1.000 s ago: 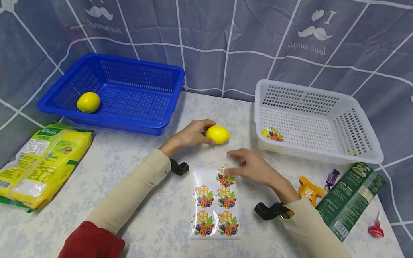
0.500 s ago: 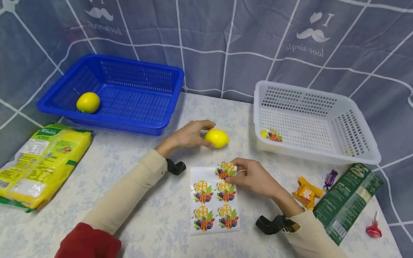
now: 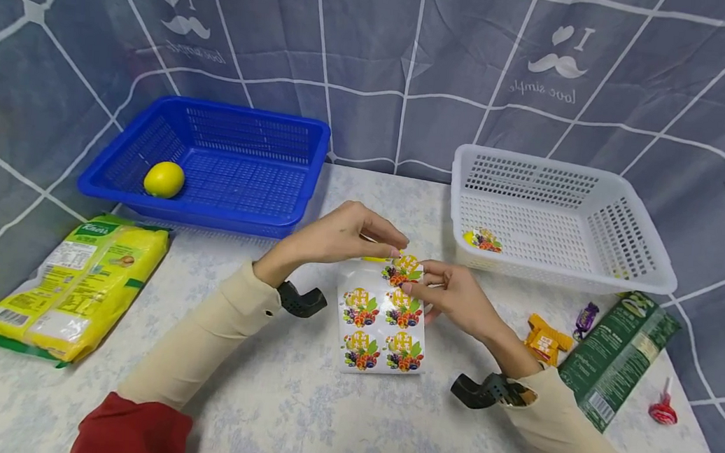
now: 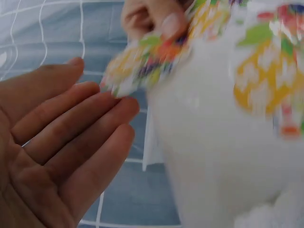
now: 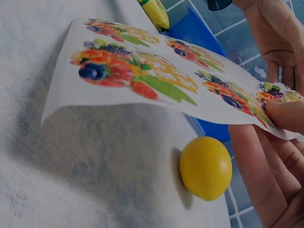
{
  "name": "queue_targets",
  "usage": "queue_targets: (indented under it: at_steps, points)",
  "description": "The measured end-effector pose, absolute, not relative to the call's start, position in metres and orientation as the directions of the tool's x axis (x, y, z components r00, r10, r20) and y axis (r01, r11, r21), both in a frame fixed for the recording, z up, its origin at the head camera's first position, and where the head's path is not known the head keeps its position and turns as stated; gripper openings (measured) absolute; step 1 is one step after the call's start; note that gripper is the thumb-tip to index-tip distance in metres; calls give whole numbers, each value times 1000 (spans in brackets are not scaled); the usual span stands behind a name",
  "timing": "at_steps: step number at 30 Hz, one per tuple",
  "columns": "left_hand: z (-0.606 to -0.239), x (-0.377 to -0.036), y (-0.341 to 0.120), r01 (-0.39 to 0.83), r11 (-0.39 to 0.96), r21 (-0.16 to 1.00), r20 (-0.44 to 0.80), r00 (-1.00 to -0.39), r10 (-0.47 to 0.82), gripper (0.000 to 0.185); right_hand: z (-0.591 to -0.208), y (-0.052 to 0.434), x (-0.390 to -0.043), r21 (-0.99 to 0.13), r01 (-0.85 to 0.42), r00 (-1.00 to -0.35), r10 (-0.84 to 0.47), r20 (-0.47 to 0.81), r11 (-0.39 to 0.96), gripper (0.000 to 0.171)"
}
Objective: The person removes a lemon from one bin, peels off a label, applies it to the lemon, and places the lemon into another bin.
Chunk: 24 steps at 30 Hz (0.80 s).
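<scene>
The sticker sheet [image 3: 383, 319], printed with fruit stickers, lies near the middle of the table [image 3: 298, 418], its far edge lifted. The right hand [image 3: 452, 296] pinches the top sticker [image 3: 405, 268] at that edge, apparently peeling it. The left hand [image 3: 343, 236] hovers beside it with fingers spread and relaxed, holding nothing. A lemon [image 5: 205, 167] sits beneath the raised sheet, mostly hidden from the head view. The left wrist view is blurred. Behind stand a blue basket [image 3: 244, 204] and a white basket [image 3: 624, 273].
</scene>
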<state>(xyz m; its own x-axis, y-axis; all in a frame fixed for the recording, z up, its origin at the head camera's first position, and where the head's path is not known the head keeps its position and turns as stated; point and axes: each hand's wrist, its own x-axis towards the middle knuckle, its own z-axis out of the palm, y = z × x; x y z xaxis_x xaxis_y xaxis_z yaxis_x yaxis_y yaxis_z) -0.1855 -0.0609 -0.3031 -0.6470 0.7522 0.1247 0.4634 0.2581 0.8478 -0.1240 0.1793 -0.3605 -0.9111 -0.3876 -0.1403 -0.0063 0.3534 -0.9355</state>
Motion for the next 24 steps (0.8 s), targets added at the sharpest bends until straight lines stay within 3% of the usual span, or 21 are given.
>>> queue_targets:
  at_steps: [3, 9, 20, 24]
  points:
    - [-304, -181, -55, 483, 257, 837, 135, -638, 758, 20, -359, 177, -124, -936, 16, -919, -364, -152, 351, 62]
    - [-304, -180, -53, 484, 276, 831, 158, -679, 717, 13, -359, 177, -125, -942, 27, -920, -360, -155, 336, 73]
    - [-297, -179, -57, 500, 279, 820, 214, -719, 662, 11, -358, 184, -120, -955, 65, -901, -394, -181, 289, 79]
    - [-292, -179, -59, 474, 301, 828, 198, -748, 633, 12, -367, 185, -115, -966, 138, -856, -464, -227, 218, 65]
